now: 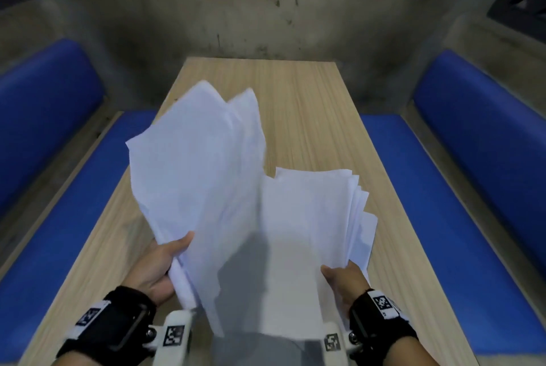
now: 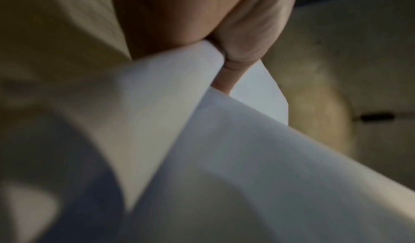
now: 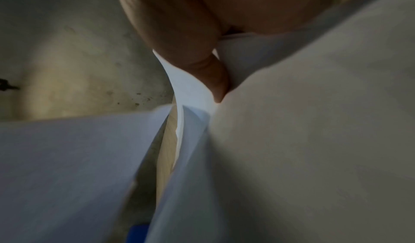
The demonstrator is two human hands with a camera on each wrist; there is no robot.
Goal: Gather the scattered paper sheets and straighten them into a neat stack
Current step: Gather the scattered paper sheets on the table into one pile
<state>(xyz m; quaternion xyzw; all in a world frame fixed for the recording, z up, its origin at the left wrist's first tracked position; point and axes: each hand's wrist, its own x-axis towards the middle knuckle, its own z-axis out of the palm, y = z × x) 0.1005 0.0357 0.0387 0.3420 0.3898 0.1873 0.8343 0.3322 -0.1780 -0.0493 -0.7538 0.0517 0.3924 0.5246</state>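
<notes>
I see thin white paper sheets [image 1: 204, 176], fanned and uneven, above the wood-grain table [image 1: 310, 117]. My left hand [image 1: 156, 265] pinches one bunch at its near edge; my right hand [image 1: 344, 280] grips another bunch [image 1: 310, 217] likewise.

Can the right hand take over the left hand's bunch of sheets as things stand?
Probably not yet: the right hand already grips its own fanned bunch, so it has no free fingers. The left hand holds the other bunch just beside it, overlapping.
</notes>
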